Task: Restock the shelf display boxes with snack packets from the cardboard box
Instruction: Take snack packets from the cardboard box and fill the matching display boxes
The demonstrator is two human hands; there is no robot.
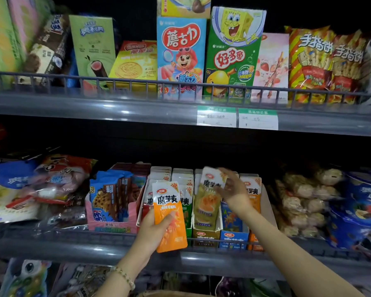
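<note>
My left hand (153, 231) grips an orange plastic snack packet (169, 213). At its two o'clock, my right hand (234, 191) pinches an olive-green packet (208, 202).

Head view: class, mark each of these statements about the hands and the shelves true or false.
1. The left hand holds an orange packet. True.
2. The right hand is empty. False: it holds an olive packet.
3. Two price tags sit on the upper shelf. True.
4. The SpongeBob box stands on the lower shelf. False: it stands on the upper shelf.
5. The bracelet is on the right wrist. False: it is on the left wrist.
</note>
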